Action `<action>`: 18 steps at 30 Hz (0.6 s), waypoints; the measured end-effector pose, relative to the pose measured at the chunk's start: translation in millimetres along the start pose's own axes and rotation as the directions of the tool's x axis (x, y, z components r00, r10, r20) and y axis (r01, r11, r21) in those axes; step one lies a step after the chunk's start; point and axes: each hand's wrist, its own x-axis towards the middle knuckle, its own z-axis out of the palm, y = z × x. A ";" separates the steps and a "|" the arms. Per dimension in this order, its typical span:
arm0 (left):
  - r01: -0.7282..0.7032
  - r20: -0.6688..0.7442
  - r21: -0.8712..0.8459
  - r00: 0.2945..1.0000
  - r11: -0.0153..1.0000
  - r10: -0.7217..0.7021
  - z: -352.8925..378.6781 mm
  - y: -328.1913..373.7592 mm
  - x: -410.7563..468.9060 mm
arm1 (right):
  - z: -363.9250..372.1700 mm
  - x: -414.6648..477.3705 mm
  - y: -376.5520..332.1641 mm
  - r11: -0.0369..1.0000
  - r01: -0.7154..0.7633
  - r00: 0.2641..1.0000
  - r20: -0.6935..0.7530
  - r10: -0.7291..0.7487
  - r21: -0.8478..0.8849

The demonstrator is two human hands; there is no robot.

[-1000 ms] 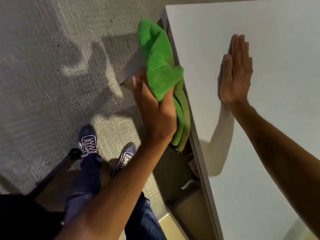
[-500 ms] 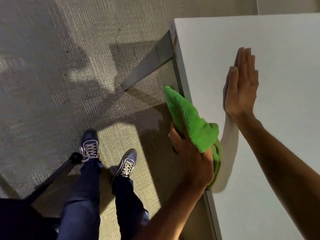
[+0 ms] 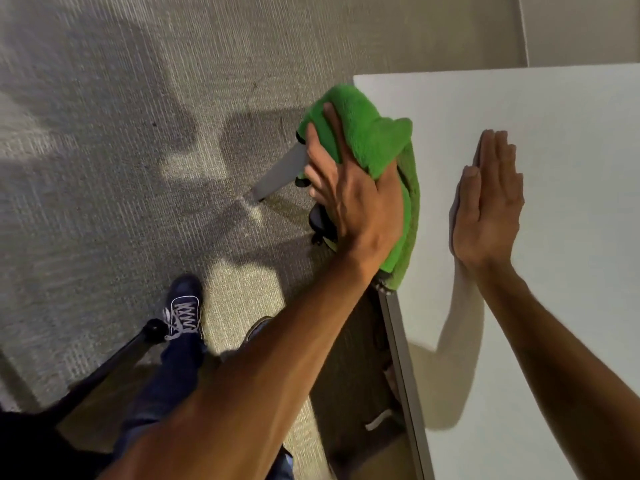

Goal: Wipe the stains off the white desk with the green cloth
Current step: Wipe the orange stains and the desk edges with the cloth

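The white desk (image 3: 554, 237) fills the right side of the view, its left edge running down the middle. My left hand (image 3: 349, 199) presses the bunched green cloth (image 3: 374, 143) against that left edge near the far corner; the cloth drapes over the rim and hangs down the side. My right hand (image 3: 488, 206) lies flat on the desk top, fingers together and straight, palm down, holding nothing, a short way right of the cloth. I see no stains on the visible desk surface.
Grey carpet (image 3: 121, 168) covers the floor to the left. A slanted grey desk leg (image 3: 280, 171) shows beside my left hand. My legs and blue sneakers (image 3: 183, 313) stand below, next to a black chair base (image 3: 114, 362).
My left hand has slid the cloth along the desk's left edge: from the far part toward me, then back out to the far corner. My right hand stays flat on the desk.
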 end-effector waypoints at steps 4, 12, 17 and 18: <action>0.024 -0.012 0.061 1.000 0.998 -0.024 -2.4 19.3 52.5 | 3.0 0.6 1.5 1.000 0.009 1.000 -0.017 -0.009 0.000; 0.050 0.001 -0.089 0.999 0.995 -0.050 -8.5 12.9 1.6 | 4.3 -0.6 2.3 1.000 0.022 0.999 -0.031 -0.022 0.000; -0.002 0.091 -0.113 0.996 0.994 0.012 -11.8 -29.5 -98.6 | 4.9 1.4 6.6 1.000 0.013 1.000 -0.018 -0.013 0.000; 0.055 0.125 -0.136 0.991 0.989 -0.038 -14.1 -34.6 -112.7 | 5.0 1.4 6.7 1.000 0.010 1.000 -0.016 -0.010 -0.001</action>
